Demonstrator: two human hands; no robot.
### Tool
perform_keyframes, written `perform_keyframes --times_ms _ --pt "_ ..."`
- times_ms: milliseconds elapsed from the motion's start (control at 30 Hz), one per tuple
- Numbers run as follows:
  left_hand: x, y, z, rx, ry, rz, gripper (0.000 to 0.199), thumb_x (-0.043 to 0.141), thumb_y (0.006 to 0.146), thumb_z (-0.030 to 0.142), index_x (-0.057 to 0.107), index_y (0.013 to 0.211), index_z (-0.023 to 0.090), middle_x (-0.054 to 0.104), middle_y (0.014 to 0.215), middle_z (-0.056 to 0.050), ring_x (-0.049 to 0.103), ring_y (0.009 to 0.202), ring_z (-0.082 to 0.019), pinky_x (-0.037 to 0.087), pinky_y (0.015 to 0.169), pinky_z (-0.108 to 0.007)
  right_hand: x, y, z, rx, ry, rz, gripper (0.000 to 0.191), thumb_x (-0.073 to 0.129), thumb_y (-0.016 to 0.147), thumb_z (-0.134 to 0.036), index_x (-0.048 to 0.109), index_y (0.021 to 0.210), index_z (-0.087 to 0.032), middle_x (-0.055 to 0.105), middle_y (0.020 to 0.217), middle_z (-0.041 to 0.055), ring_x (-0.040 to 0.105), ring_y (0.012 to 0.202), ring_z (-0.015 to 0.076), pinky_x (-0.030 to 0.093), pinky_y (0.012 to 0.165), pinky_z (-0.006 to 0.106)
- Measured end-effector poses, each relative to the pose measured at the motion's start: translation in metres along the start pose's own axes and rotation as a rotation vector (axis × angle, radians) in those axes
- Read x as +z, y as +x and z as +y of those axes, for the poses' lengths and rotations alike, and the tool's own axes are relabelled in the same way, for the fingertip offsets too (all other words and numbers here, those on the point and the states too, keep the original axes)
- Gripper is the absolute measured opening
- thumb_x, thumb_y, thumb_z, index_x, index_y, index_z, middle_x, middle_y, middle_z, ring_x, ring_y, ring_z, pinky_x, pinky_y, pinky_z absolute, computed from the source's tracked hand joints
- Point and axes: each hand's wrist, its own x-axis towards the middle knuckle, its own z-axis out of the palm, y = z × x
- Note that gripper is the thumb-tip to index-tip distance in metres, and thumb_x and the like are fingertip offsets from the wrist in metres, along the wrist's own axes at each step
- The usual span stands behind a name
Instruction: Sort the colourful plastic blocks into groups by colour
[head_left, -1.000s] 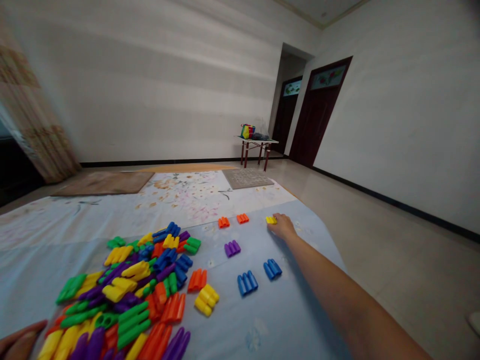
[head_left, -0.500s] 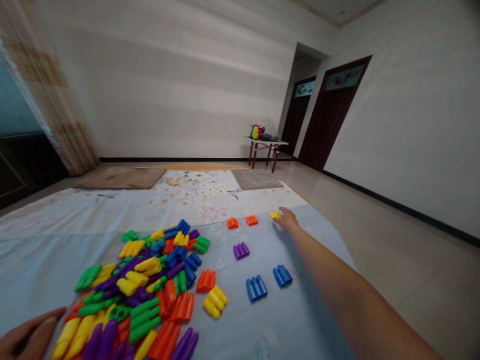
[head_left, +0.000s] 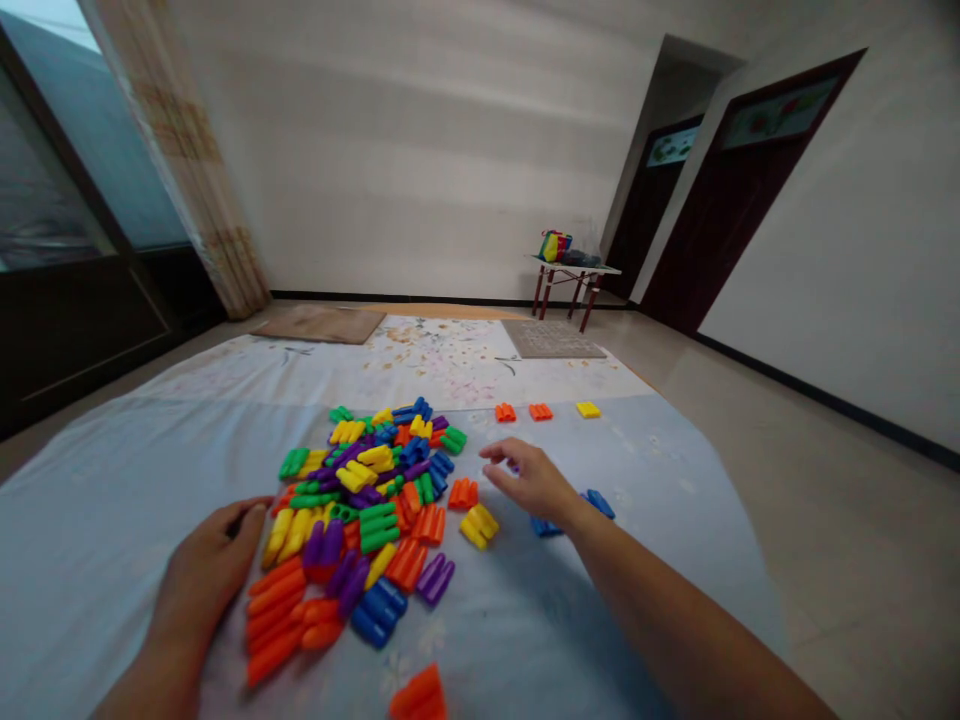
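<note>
My left hand (head_left: pixel 210 565) rests on the cloth against the left side of a heap of plastic building blocks (head_left: pixel 379 535). Its fingers are curled, thumb near forefinger; what lies between them, if anything, is hidden. The blocks look like joined bullet-shaped tubes in orange, yellow, green, blue and purple. Over the cloth right of the heap hovers my right hand (head_left: pixel 529 475), fingers apart and nothing held. It partly covers a purple block (head_left: pixel 513 466). Close by lie an orange block (head_left: pixel 463 494) and a yellow block (head_left: pixel 480 526). Blue blocks (head_left: pixel 600 503) show behind my right wrist.
Two orange blocks (head_left: pixel 540 411) and a yellow block (head_left: pixel 589 410) form a row farther back on the blue cloth (head_left: pixel 675 500). Beyond are a brown board (head_left: pixel 322 324) and a grey mat (head_left: pixel 555 339). A small table (head_left: pixel 577 268) stands near the doors.
My right hand has let go of the yellow block at the far right and come back toward the heap. The view has shifted, showing more of my left hand and the near blocks.
</note>
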Motion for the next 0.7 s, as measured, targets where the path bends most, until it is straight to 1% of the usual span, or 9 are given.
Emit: perform_keyframes --times_ms 100,167,233,333,433,500,533,600,700 --pt "-0.002 -0.005 0.007 -0.005 -0.009 0.000 0.049 0.035 0.081 0.046 0.065 0.106 0.017 0.067 0.109 -0.010 0.060 0.100 -0.024 0.045 0.089 -0.034 0.024 -0.006 -0.024 -0.101 -0.053 -0.128 0.025 0.060 0.081 -0.022 0.065 0.105 -0.016 0.066 0.103 0.0081 0.059 0.099 0.0184 0.044 0.090 0.033" --pt "-0.002 -0.006 0.009 0.000 -0.021 -0.005 0.049 0.034 0.081 0.045 0.065 0.107 0.015 0.067 0.110 -0.011 0.060 0.100 -0.024 0.045 0.089 -0.034 0.030 -0.008 -0.031 -0.097 -0.112 -0.160 0.027 0.060 0.081 -0.022 0.064 0.107 -0.016 0.065 0.108 0.0091 0.056 0.105 0.0196 0.041 0.095 0.034" --pt "-0.002 -0.007 0.009 0.010 -0.032 -0.006 0.049 0.034 0.081 0.044 0.065 0.107 0.015 0.067 0.109 -0.011 0.060 0.099 -0.024 0.046 0.088 -0.033 0.029 -0.010 -0.034 -0.042 -0.185 -0.158 0.028 0.059 0.082 -0.024 0.063 0.109 -0.016 0.064 0.108 0.0099 0.055 0.106 0.0206 0.040 0.095 0.034" --pt "-0.002 -0.007 0.008 0.020 -0.034 -0.003 0.048 0.035 0.082 0.044 0.066 0.106 0.015 0.068 0.107 -0.011 0.060 0.098 -0.024 0.046 0.086 -0.033 0.021 -0.018 -0.036 0.061 -0.291 -0.169 0.032 0.060 0.081 -0.032 0.063 0.109 -0.016 0.062 0.105 0.0110 0.056 0.102 0.0220 0.042 0.091 0.034" --pt "-0.002 -0.007 0.009 0.025 -0.033 0.000 0.048 0.036 0.082 0.043 0.066 0.106 0.015 0.068 0.107 -0.011 0.060 0.097 -0.024 0.046 0.086 -0.033 0.016 -0.026 -0.038 0.151 -0.385 -0.253 0.039 0.063 0.078 -0.040 0.063 0.108 -0.016 0.062 0.101 0.0110 0.058 0.094 0.0237 0.045 0.083 0.035" --pt "-0.002 -0.007 0.009 0.029 -0.035 -0.001 0.048 0.035 0.082 0.044 0.066 0.106 0.015 0.068 0.107 -0.011 0.060 0.097 -0.024 0.046 0.085 -0.032 0.014 -0.028 -0.038 0.158 -0.408 -0.339 0.040 0.064 0.076 -0.041 0.063 0.107 -0.016 0.062 0.100 0.0110 0.058 0.090 0.0240 0.046 0.080 0.035" --pt "-0.002 -0.007 0.010 0.027 -0.035 -0.005 0.048 0.035 0.082 0.044 0.066 0.106 0.015 0.068 0.108 -0.011 0.060 0.098 -0.024 0.046 0.085 -0.032 0.012 -0.028 -0.037 0.131 -0.403 -0.382 0.039 0.065 0.075 -0.038 0.063 0.108 -0.016 0.062 0.101 0.0109 0.058 0.091 0.0239 0.045 0.080 0.035" --pt "-0.003 -0.007 0.011 0.013 -0.030 -0.017 0.049 0.035 0.082 0.045 0.065 0.107 0.016 0.067 0.109 -0.011 0.060 0.099 -0.024 0.045 0.086 -0.032 0.009 -0.026 -0.036 0.032 -0.381 -0.444 0.039 0.066 0.073 -0.029 0.062 0.111 -0.017 0.062 0.106 0.0102 0.057 0.098 0.0238 0.043 0.086 0.034" --pt "-0.004 -0.005 0.009 -0.006 -0.020 -0.031 0.050 0.035 0.081 0.047 0.064 0.108 0.017 0.067 0.109 -0.010 0.060 0.099 -0.024 0.045 0.086 -0.032 0.001 -0.025 -0.033 -0.131 -0.338 -0.500 0.043 0.063 0.071 -0.016 0.061 0.114 -0.021 0.061 0.114 0.0073 0.052 0.108 0.0228 0.038 0.096 0.034"
